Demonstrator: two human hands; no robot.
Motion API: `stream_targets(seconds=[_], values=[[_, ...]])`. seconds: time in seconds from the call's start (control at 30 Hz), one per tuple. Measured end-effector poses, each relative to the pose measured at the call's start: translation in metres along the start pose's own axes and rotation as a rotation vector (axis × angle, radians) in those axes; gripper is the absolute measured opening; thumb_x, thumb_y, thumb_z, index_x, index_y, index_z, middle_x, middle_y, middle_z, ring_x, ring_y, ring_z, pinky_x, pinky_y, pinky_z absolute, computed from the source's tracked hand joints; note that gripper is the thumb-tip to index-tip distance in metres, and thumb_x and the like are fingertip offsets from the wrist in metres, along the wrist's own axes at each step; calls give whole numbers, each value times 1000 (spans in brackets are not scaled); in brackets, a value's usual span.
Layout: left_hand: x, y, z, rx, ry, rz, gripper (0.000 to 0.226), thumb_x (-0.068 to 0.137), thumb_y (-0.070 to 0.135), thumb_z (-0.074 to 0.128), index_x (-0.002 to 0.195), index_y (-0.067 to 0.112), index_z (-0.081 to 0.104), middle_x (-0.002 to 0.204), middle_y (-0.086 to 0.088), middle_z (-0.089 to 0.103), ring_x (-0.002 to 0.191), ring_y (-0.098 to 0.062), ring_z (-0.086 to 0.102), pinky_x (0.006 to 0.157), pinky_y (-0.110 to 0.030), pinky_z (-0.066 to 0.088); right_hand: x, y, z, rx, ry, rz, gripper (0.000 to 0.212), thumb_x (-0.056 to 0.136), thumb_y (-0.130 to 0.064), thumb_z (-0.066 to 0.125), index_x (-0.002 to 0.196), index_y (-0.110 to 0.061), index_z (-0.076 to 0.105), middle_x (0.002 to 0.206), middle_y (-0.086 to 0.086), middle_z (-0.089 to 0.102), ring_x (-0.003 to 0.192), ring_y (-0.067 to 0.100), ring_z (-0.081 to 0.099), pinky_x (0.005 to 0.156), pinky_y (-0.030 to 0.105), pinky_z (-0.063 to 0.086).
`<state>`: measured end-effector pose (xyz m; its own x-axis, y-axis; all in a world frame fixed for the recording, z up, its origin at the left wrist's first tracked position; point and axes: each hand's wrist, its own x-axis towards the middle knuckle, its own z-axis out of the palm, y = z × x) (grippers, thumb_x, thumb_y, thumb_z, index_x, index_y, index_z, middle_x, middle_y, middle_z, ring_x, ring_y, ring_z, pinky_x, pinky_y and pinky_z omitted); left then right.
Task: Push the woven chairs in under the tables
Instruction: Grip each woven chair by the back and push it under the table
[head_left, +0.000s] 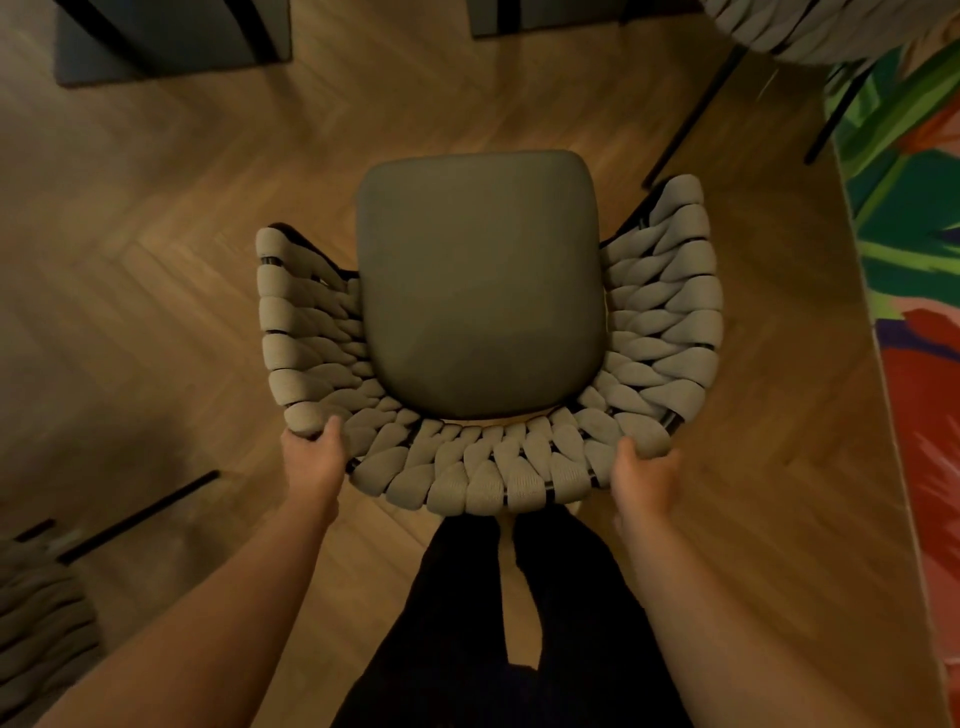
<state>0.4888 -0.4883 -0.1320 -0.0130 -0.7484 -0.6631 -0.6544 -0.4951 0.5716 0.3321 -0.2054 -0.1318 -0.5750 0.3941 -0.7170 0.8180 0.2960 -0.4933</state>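
While the chair (480, 280) stands on open floor (156, 322), the left hand (314, 460) and right hand (644, 475) each grip its back rim: stiff frame, soft non-slip weave, probably light enough to slide.

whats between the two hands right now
In the head view, the woven chair back curves across the whole gap between the left hand and the right hand. Both hands grip its rim.

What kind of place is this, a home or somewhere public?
Probably a restaurant or café dining room: the gripped woven chair matches the lower-left chair and the top-right chair, all on a herringbone wood floor beside bright leafy decoration.
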Motion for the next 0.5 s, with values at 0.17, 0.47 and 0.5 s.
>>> stream_targets(seconds=[0.17, 0.47, 0.5], values=[[-31, -29, -13, 660, 23, 880, 46, 94, 21, 62, 136, 5, 53, 143, -15, 48, 132, -29, 46, 110, -44, 40, -30, 27, -15, -627, -7, -968, 35, 92, -22, 57, 123, -7, 61, 134, 15, 54, 125, 31, 51, 101, 49, 48], [9, -23, 8, 1594, -443, 1226, 79, 92, 80, 7, 103, 34, 71, 102, 11, 69, 96, -14, 63, 102, -46, 35, 30, -5, 16, -1543, -576, -1238, 106, 78, -84, -12, 109, -24, 70, 103, 0, 69, 88, 21, 61, 76, 37, 49], [12, -23, 8, 1613, -449, 1243, 81, 91, 81, 7, 102, 34, 71, 100, 10, 69, 92, -15, 63, 97, -44, 37, 33, -4, 17, -1524, -565, -1257, 106, 77, -84, -12, 107, -25, 70, 101, -1, 68, 85, 20, 61, 71, 35, 49]])
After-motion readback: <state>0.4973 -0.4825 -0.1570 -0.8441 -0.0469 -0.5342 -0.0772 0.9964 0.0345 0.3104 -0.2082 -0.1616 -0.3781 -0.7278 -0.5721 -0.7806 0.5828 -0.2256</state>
